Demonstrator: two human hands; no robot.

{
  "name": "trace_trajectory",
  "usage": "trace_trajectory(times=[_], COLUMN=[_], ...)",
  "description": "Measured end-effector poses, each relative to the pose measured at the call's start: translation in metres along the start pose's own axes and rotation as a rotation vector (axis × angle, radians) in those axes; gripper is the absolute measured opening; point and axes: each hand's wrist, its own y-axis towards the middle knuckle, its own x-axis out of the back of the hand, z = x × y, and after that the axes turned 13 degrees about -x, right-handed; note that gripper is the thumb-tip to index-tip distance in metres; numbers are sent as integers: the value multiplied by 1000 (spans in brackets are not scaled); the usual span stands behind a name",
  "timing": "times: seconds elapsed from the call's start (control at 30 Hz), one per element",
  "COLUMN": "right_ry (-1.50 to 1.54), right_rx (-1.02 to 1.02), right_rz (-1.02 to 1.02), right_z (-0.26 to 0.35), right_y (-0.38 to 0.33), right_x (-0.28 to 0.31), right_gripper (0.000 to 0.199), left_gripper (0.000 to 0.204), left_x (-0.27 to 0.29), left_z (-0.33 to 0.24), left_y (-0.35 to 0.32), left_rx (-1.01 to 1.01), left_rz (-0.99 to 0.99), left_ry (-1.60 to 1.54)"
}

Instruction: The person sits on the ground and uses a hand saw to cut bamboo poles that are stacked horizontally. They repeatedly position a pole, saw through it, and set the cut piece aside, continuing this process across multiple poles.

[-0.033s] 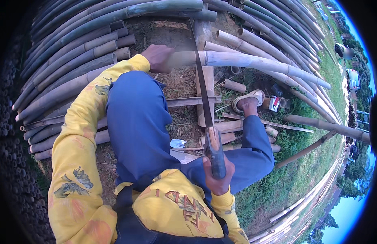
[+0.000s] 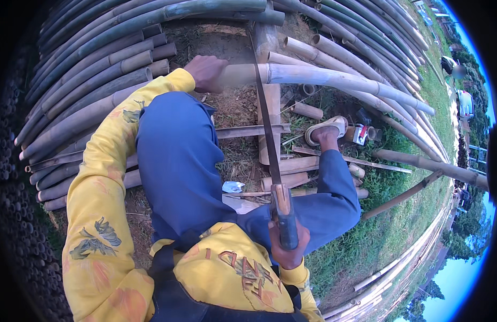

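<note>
A pale bamboo pole [image 2: 334, 79] lies across a wooden beam [image 2: 269, 99]. At its left end my left hand [image 2: 207, 73] is closed around it. My right hand [image 2: 289, 244] grips the handle of a handsaw [image 2: 265, 115], a wooden and dark grip with a long, dark, narrow blade. The blade runs away from me and crosses the pole just right of my left hand. Whether its teeth are in a cut I cannot tell. My left knee is bent beside the pole, and my right foot [image 2: 328, 130] in a light shoe rests on the ground.
Bamboo poles [image 2: 109, 64] lie stacked at the left, and more [image 2: 366, 43] at the far right. Short bamboo offcuts [image 2: 306, 111] and split strips lie around the beam. A small red and white container [image 2: 360, 134] stands by my foot. Propped poles [image 2: 431, 162] cross the grass at right.
My right hand and the saw have drawn back a little toward me, the blade sliding across the pole. My left hand remains on the pole.
</note>
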Motion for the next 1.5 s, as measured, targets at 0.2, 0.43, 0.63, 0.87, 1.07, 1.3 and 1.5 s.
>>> trace_trajectory(times=[0.2, 0.43, 0.63, 0.87, 1.07, 1.3, 1.5], right_ry=[150, 26, 140, 58, 181, 149, 96], right_rx=[-53, -25, -54, 10, -131, -88, -34], right_rz=[45, -5, 12, -34, 51, 20, -50], right_z=[-4, 6, -3, -8, -9, -9, -14], right_y=[91, -7, 67, 9, 56, 59, 4], right_x=[-36, 7, -32, 10, -29, -17, -5], right_gripper=[20, 25, 19, 21, 22, 19, 24], left_gripper=[54, 53, 52, 54, 60, 53, 55], left_x=[-5, 7, 15, 6, 2, -3, 4], left_z=[-31, -19, -25, -32, -18, -30, -19], left_y=[10, 0, 11, 6, 4, 11, 7], left_rx=[-76, -33, -38, -74, -40, -120, -19], left_rz=[3, 26, -29, 13, 95, 123, 85], left_ry=[-66, -24, -9, -63, -134, -287, -138])
